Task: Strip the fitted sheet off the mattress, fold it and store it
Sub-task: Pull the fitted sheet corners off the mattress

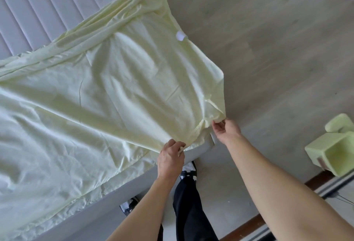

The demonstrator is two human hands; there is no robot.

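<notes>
fingers of the left hand (170, 156) and right hand (226, 128) pinch the crinkled pale-yellow fitted sheet (107, 91) on the ribbed mattress (44, 5).

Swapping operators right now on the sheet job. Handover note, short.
Left hand: grips the sheet's edge at the near corner of the mattress.
Right hand: pinches the bunched corner of the sheet, just beside the left hand.
Sheet: pale yellow, loose and wrinkled, spread across the mattress; the far part of the mattress is already bare.
Done: far end is off, near corner lifted.
Left: pull the sheet fully off, fold it, store it. No storage place is clearly identifiable in view.
</notes>
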